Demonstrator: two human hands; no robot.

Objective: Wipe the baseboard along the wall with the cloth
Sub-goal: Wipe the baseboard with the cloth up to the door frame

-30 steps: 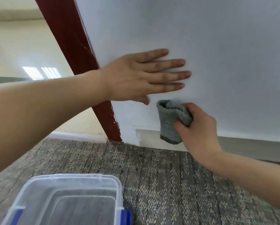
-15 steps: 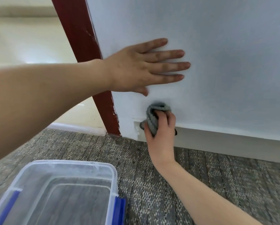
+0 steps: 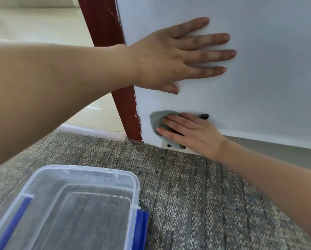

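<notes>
Fingers [image 3: 178, 120] of right hand [image 3: 196, 135] straight, pressing cloth [image 3: 157, 120] to baseboard [image 3: 259, 147], long axis upright; left hand [image 3: 161, 58] splayed

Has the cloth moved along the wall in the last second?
Yes. The cloth has slid left, closer to the red door frame, and the right hand now presses it flat.

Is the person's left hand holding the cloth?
No, the left hand lies flat on the white wall, while the right hand presses the grey cloth below it.
</notes>
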